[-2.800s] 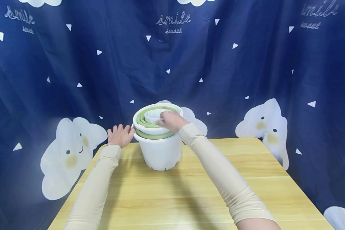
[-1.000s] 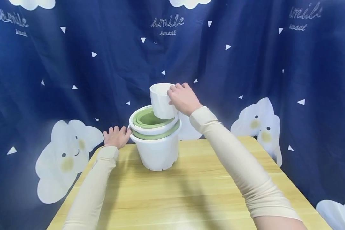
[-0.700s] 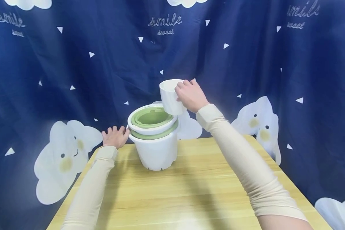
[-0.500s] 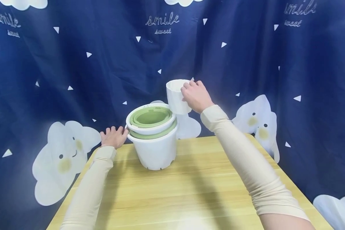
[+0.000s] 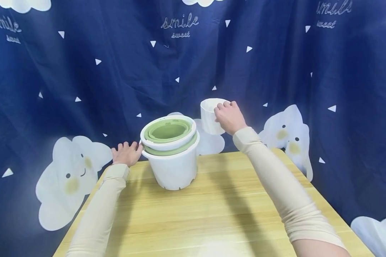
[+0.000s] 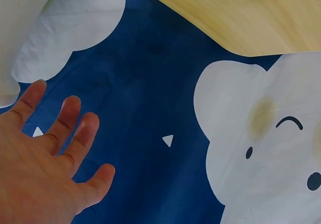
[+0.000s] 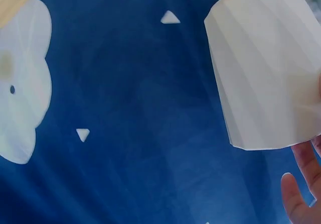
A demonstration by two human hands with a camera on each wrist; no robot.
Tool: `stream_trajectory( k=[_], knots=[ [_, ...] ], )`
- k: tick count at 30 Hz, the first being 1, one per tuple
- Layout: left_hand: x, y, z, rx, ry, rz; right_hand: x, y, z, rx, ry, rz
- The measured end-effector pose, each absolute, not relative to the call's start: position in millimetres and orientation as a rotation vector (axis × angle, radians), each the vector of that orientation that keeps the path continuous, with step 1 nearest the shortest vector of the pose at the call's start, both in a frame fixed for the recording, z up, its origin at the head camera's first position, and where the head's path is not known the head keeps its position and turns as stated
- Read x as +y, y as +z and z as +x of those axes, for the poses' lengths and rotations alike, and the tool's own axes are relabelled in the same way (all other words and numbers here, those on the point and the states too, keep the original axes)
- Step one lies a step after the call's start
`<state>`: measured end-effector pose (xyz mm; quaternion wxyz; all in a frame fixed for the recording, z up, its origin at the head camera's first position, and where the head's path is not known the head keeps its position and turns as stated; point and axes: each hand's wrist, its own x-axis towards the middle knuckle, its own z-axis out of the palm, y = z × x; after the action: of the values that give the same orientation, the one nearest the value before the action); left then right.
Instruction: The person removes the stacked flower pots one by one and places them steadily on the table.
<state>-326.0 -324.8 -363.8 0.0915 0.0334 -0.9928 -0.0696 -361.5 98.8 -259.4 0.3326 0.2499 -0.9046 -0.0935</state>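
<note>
My right hand [image 5: 230, 117] pinches the rim of a small white flowerpot [image 5: 209, 119], held upright in the air to the right of a stack of nested pots. In the right wrist view this flowerpot [image 7: 266, 73] shows slanted facets, with fingers [image 7: 306, 158] at its rim. The stack has a large white pot [image 5: 173, 171] at the bottom, a green rim [image 5: 172, 151] above, then a white pot [image 5: 167, 146] with green pots [image 5: 168, 130] inside. My left hand [image 5: 127, 153] is spread beside the large pot, its thumb side right at the rim.
The stack stands near the far edge of a wooden table [image 5: 186, 217]. Behind hangs a dark blue curtain [image 5: 128, 78] with white clouds and triangles; it also lies beyond both table sides.
The right hand has lifted the small white flowerpot out of the stack's top and carried it right, lowering it slightly in the last half second. The left hand has stayed at the rim.
</note>
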Motion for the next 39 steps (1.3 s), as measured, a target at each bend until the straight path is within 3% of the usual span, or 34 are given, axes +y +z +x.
stream_trajectory(
  k=[27,39],
  knots=[
    [-323.4,-363.0,-326.3,-2.967,-0.218,0.099,102.0,-378.5,-379.3,-2.427,-0.286,0.701],
    [-325.2,-363.6,-328.3,-2.961,-0.224,0.098,95.3,-413.3,-378.5,-2.433,-0.261,0.719]
  ],
)
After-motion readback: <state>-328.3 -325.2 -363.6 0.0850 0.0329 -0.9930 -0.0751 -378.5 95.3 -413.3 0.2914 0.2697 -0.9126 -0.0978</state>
